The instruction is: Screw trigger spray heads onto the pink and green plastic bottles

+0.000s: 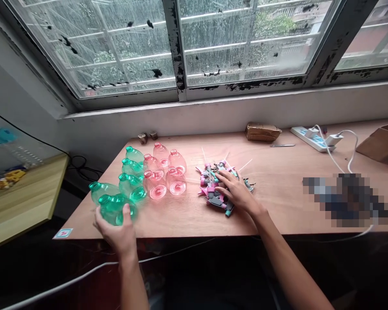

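My left hand (114, 232) is wrapped round the lower body of a clear green bottle (114, 204) at the table's front left, its open neck upward. Beside and behind it stand several more green bottles (131, 187). To their right is a group of pink clear bottles (157, 187), also without caps. My right hand (234, 189) rests on a pile of trigger spray heads (215, 200) in pink, green and grey, fingers stretched out and somewhat apart. Thin white dip tubes (245, 165) stick out of the pile. Part of the heap is hidden under that hand.
Along the back lie a brown paper-wrapped package (263, 132), a thin metal tool (282, 145) and a white power strip (313, 138) with plugs and cables. A cardboard box (381, 142) stands far right, near a blurred-out patch. A sticker (64, 233) marks the front-left corner.
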Available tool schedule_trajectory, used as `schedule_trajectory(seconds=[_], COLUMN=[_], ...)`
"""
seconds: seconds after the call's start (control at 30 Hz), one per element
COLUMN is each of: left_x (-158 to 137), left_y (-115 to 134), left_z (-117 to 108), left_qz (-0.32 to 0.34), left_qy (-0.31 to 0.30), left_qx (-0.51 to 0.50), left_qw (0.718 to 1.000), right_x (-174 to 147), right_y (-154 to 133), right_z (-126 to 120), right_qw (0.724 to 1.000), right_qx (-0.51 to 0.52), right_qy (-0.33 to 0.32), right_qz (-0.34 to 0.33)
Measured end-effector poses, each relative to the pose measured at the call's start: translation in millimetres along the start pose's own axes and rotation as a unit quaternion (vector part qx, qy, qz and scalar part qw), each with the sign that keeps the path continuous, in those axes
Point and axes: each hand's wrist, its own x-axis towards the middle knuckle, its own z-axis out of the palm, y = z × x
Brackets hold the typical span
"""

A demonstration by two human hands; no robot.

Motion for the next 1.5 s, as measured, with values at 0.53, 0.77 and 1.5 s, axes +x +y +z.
schedule_trajectory(seconds=[0.53, 0.77, 1.5], left_x=[-59.8, -90.6, -91.7], left_y=[16.1, 22.5, 26.9], left_z=[22.5, 33.4, 28.7], left_qz=[0.156, 0.218, 0.266], left_qy=[-0.204, -0.300, -0.283], left_qx=[0.067, 0.194, 0.245], left_qw=[0.964, 0.908, 0.888], right_x=[-109.3, -105.0, -106.3], right_y=[41.2, 36.2, 42.0], right_z=[5.0, 4.7, 0.8], right_qw=[0.935, 0.935, 0.941], right_qx=[-0.131, -0.128, -0.118], right_qy=[0.028, 0.007, 0.024], right_qz=[0.328, 0.330, 0.316])
